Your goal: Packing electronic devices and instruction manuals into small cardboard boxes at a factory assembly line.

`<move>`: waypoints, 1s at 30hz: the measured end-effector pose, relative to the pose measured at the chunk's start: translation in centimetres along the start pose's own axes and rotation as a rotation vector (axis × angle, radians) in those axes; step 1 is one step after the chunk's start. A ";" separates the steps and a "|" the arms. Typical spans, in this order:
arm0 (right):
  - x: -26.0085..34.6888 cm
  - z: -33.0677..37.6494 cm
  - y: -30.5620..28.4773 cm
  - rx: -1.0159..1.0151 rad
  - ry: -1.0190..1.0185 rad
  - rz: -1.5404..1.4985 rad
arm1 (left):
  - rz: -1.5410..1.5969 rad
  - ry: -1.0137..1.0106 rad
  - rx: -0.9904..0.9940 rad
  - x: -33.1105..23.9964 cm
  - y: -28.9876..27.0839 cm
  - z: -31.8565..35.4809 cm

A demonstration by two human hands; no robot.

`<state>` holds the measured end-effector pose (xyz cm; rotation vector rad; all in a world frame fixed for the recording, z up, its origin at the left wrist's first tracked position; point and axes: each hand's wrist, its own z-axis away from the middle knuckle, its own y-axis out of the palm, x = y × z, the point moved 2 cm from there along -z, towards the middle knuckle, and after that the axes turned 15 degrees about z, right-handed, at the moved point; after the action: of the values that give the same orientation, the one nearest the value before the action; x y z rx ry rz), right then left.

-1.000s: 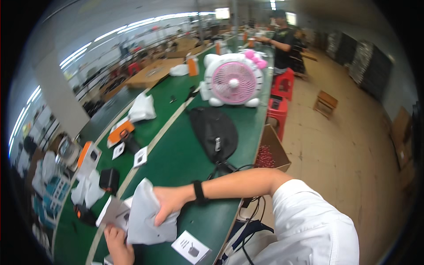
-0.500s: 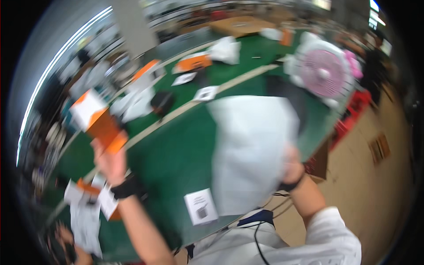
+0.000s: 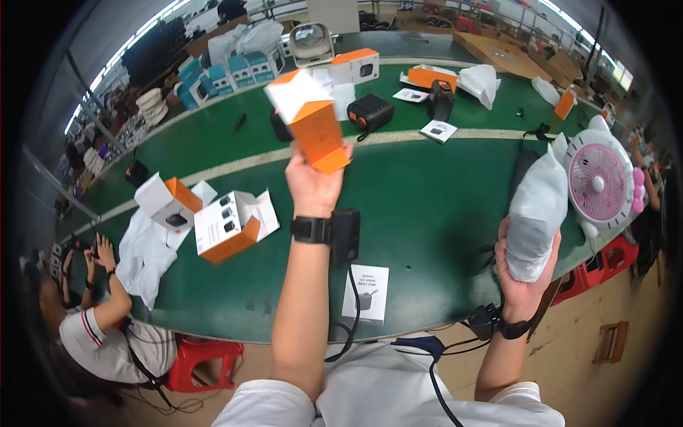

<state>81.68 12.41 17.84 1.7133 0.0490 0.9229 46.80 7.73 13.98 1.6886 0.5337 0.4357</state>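
Observation:
My left hand (image 3: 315,186) is raised over the table with its fingers behind an orange and white carton (image 3: 313,127), gripping its lower end. An orange flap at the carton's bottom is folded out. At the right, my right hand (image 3: 525,281) is palm up, with a bundled white plastic bag (image 3: 537,220) resting in it and the fingers curled round its lower part. Whether anything is inside the bag cannot be made out. Between my forearms, a printed leaflet (image 3: 366,295) with a picture of a device lies near the table's front edge.
On the green table (image 3: 427,213) stand two opened cartons (image 3: 229,224) beside a crumpled white bag (image 3: 144,252). Black devices (image 3: 370,114) sit beyond the pale strip. A pink and white fan (image 3: 597,181) stands right. Another person (image 3: 107,320) works at the left by a red stool (image 3: 203,363).
The view has swung left. The white bag, spread broad before, now looks narrow and bundled on my right palm. My left hand still holds the carton, now nearer the middle of the picture.

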 end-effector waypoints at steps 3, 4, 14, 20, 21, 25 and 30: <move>-0.6 1.2 -0.1 0.052 0.163 -0.158 | -0.483 0.198 -0.071 0.0 1.9 1.3; -0.2 1.1 -0.4 0.100 0.225 -0.197 | -0.907 0.201 -0.103 0.3 2.8 1.6; -4.2 -3.3 7.2 0.106 -0.250 0.804 | -2.194 0.280 1.085 3.1 6.0 7.1; -5.6 -9.8 10.2 0.372 -0.481 1.363 | -2.096 0.152 1.228 1.8 5.3 6.1; -5.2 -9.9 9.7 0.349 -0.555 1.502 | -2.049 0.239 1.241 1.3 5.1 5.9; -5.0 -9.1 11.3 0.664 -0.799 2.075 | -2.037 0.211 1.117 0.6 2.4 6.0; -4.6 -8.6 13.0 0.703 -0.645 2.290 | -1.936 0.358 1.143 -0.1 1.4 6.3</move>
<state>68.04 12.43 26.69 2.0638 -2.7242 1.7859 50.36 2.36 14.28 1.1688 2.5673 -1.2112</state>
